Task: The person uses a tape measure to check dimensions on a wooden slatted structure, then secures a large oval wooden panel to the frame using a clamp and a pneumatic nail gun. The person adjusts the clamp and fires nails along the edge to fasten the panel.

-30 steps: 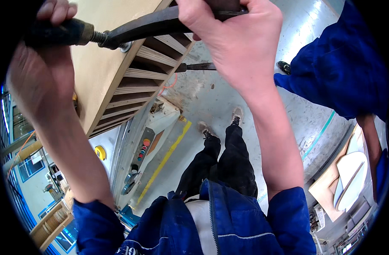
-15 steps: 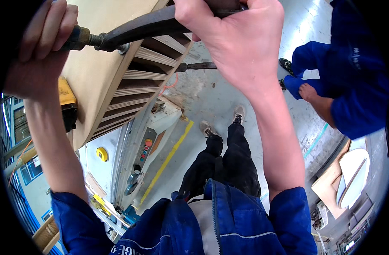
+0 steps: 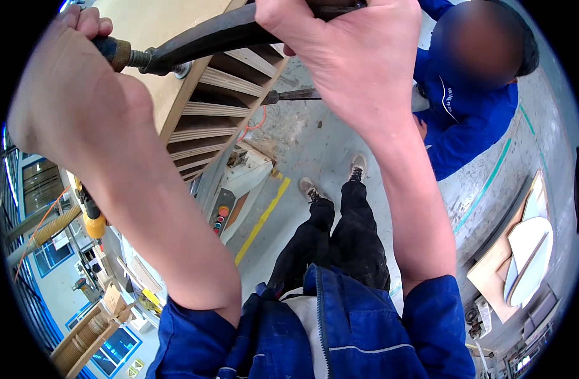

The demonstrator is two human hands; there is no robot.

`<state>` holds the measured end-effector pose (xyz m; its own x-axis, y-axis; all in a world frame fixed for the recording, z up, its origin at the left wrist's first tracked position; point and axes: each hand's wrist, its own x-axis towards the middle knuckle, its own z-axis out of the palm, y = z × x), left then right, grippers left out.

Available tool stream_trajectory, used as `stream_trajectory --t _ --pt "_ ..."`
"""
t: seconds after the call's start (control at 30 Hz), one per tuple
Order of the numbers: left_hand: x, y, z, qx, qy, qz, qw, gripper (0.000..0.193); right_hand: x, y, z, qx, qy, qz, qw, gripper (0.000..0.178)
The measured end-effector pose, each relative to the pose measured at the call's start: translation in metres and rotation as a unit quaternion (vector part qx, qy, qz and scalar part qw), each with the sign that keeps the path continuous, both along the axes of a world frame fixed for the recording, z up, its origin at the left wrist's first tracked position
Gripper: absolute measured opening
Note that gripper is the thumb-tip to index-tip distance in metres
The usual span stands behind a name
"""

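A dark metal F-clamp [image 3: 217, 36] lies across the upper part of the view, over a pale wooden panel piece [image 3: 138, 88] with plywood slats [image 3: 207, 109] along its edge. My left hand [image 3: 81, 95] is closed around the clamp's screw handle [image 3: 115, 53], its wrist bent and the fingertips curled at the far side. The screw's round foot [image 3: 182, 70] rests against the panel. With my right hand [image 3: 359, 57] I grip the other end of the clamp arm; its fingers are partly hidden. A second dark bar [image 3: 297, 95] sticks out below the panel.
A co-worker [image 3: 469, 101] in blue crouches at the upper right, close to my right arm. A machine with coloured buttons [image 3: 222, 215] stands below the panel. Leaning boards [image 3: 504, 259] are at the right. A yellow tool [image 3: 93, 221] is at the left.
My left wrist has turned over at the handle, and its forearm has swung inward to the right. The co-worker has shifted, head and shoulders now in view. My right hand has hardly moved.
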<state>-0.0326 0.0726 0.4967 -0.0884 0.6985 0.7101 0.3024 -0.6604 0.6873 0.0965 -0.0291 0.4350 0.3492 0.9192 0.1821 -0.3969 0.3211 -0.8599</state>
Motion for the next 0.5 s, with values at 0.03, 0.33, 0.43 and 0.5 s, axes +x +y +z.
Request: stream_trajectory --t 0.03,0.33,0.43,0.5 --pt "0.0 0.003 0.001 -0.01 -0.008 -0.003 1.0 0.024 0.001 -0.001 0.001 -0.005 -0.015 -0.005 1.0 0.007" --pt "-0.077 0.087 0.049 -0.281 0.112 -0.637 0.709 0.044 0.007 0.01 -0.005 0.082 -0.033 0.0 0.996 0.008" --pt "-0.089 0.092 0.047 -0.293 0.095 -0.62 0.721 0.04 0.013 0.004 -0.003 0.048 -0.032 0.035 0.998 0.008" --pt "-0.075 0.063 0.036 -0.245 0.052 -0.559 0.79 0.029 0.01 -0.001 -0.001 0.026 -0.054 0.006 0.998 0.009"
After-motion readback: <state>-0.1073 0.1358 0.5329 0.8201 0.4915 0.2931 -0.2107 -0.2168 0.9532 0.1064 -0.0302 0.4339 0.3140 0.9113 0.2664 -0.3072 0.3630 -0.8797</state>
